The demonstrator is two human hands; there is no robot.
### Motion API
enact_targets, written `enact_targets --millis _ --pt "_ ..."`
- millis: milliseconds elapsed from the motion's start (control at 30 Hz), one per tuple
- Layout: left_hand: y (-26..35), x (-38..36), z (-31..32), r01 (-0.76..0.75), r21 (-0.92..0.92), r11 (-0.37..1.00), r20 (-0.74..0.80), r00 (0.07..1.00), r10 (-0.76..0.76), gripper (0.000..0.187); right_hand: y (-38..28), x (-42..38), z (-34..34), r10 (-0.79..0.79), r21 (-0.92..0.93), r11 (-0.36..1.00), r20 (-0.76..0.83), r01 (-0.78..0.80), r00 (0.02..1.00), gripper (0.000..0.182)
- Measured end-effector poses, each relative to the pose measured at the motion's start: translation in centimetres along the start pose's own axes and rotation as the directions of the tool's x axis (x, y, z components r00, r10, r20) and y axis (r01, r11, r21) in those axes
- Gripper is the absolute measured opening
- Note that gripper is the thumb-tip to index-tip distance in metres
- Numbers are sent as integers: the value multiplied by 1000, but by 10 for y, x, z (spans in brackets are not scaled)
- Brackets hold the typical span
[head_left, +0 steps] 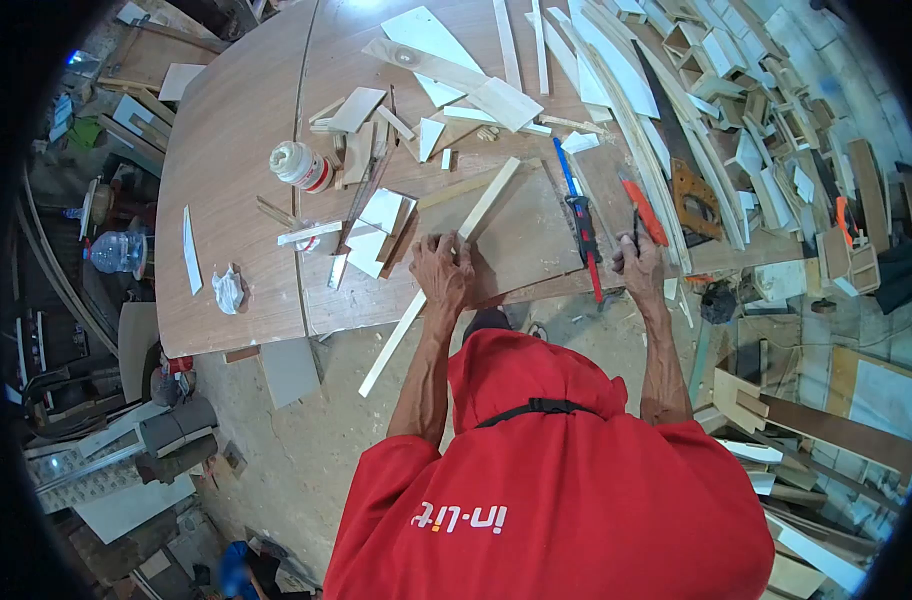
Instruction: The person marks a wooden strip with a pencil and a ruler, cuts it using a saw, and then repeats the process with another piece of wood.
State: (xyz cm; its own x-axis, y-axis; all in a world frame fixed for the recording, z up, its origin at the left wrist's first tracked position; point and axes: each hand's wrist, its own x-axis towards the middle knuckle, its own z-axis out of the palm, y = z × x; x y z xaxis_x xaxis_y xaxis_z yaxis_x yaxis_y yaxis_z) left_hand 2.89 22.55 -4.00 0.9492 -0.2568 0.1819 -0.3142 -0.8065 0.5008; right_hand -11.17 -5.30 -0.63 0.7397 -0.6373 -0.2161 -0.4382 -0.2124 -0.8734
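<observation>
Nearest the camera, at the bottom of the frame, spreads the person's red garment point(566, 490), with a black strap point(551, 406) across its upper part. Beyond it, the left hand point(442, 270), near the centre of the frame, is closed over a pale wood strip point(488, 203). The strip runs diagonally from upper right to lower left, its lower end jutting past the near edge of the worktop point(226, 140).

The right hand point(638, 268), right of centre, has its fingers bent around a slim dark item point(635, 222), too small to identify. Just beside it lies a red-orange piece point(644, 212), and to its left a blue-and-black tool point(582, 228) with a red end.

Left of the left hand, white-faced offcuts point(379, 228) lie together; above them, in the upper left, stands a white jar point(298, 164) with red on its label. A crumpled white cloth point(229, 290) lies farther left. Boards and strips cover the top centre of the worktop, and on the right a handsaw point(694, 198) with a brown handle rests beside long pale strips point(648, 150).
</observation>
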Motion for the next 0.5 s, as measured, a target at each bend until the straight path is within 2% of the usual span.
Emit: enact_targets --millis 100,167,233,500 --pt "-5 3 3 -19 14 1000 -64 998 20 25 3 -4 7 -34 -41 999 13 35 999 26" --pt "-7 7 2 -31 11 999 -110 993 32 24 -6 -12 12 -30 50 998 87 26 996 27" --pt "-10 11 1 -41 1 999 -135 990 41 23 -1 -15 15 -12 67 998 98 5 995 27" --pt "-20 22 1 -4 -35 999 -114 994 0 23 19 -25 20 -5 70 998 150 -5 989 26"
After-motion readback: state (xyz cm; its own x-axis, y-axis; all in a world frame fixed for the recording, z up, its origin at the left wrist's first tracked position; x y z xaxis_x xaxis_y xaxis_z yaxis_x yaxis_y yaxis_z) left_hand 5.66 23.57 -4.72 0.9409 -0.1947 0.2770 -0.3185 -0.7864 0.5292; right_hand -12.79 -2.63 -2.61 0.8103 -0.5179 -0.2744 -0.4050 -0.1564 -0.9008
